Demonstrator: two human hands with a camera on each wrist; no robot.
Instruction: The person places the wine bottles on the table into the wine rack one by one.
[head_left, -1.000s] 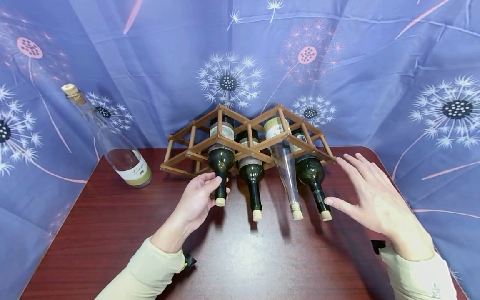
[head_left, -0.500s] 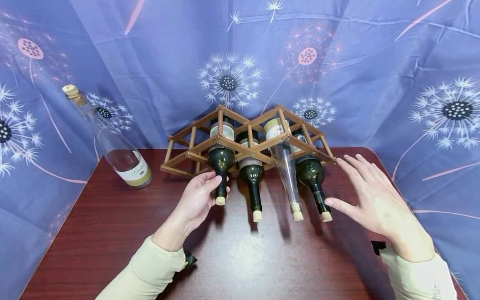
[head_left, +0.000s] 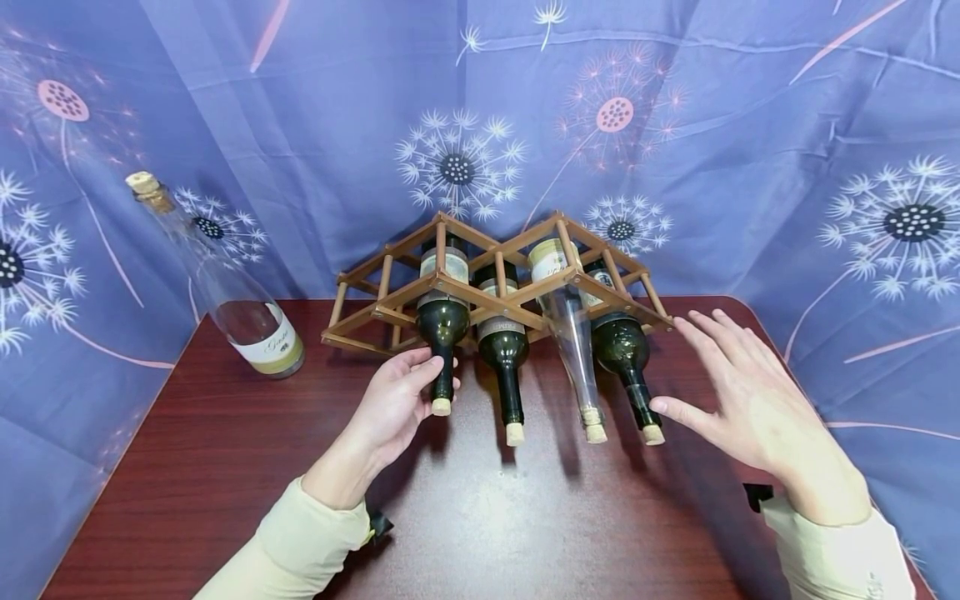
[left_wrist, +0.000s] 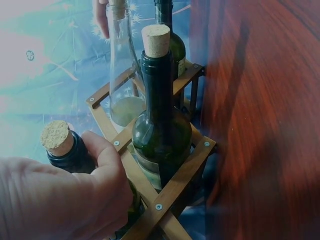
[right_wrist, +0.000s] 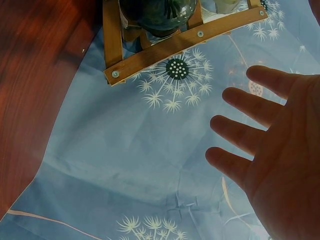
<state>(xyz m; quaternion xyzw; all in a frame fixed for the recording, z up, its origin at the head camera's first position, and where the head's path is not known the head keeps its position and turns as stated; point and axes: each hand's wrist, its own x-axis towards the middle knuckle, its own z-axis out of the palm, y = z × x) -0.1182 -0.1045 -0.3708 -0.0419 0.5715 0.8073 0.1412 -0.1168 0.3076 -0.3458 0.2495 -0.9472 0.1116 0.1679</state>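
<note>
My left hand (head_left: 393,404) grips the neck of a dark green wine bottle (head_left: 443,321), which lies in the left upper slot of a wooden wine rack (head_left: 408,292). Its cork (left_wrist: 56,138) shows past my thumb in the left wrist view. To its right in the rack are another green bottle (head_left: 502,346), a clear bottle (head_left: 573,333) and a further green bottle (head_left: 621,342), all corked, necks toward me. My right hand (head_left: 750,400) is spread with straight fingers beside the rack's right end, thumb tip near the rightmost bottle's neck; it holds nothing.
A clear corked bottle (head_left: 262,329) with a white and yellow label stands upright at the table's left back. The reddish-brown table (head_left: 480,533) reaches a blue dandelion-print cloth (head_left: 345,125) behind and at both sides.
Both hands keep their places, the left one still on the bottle neck. The whole head view shifts very slightly; the bottles and rack stay as they were.
</note>
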